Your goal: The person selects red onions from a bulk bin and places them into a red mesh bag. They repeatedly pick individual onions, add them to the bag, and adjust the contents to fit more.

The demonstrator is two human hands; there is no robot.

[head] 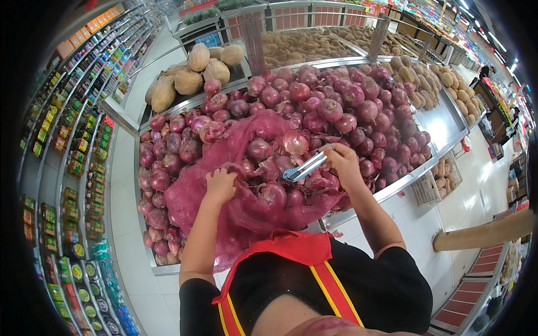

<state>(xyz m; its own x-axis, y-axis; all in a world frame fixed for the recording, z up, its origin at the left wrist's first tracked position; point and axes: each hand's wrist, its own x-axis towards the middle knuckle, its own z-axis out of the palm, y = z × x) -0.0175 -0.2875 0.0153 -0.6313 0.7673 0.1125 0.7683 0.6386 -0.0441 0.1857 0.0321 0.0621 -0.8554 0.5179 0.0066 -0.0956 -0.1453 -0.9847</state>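
Note:
A red mesh sack lies opened over a wide heap of red onions, with more onions showing in its opening. At the left side of that opening, my left hand grips the netting between its fingers. On the other side, above the onions, my right hand holds a blue and silver utility knife, which points down to the left. Whether its blade is out cannot be made out. Loose papery onion skins lie between my hands.
The onions fill a metal-edged display bin. Pale squashes sit behind it at the left, and potatoes are at the right. A wooden post rises behind the heap. A plastic crate stands low at the right, near a wooden pole.

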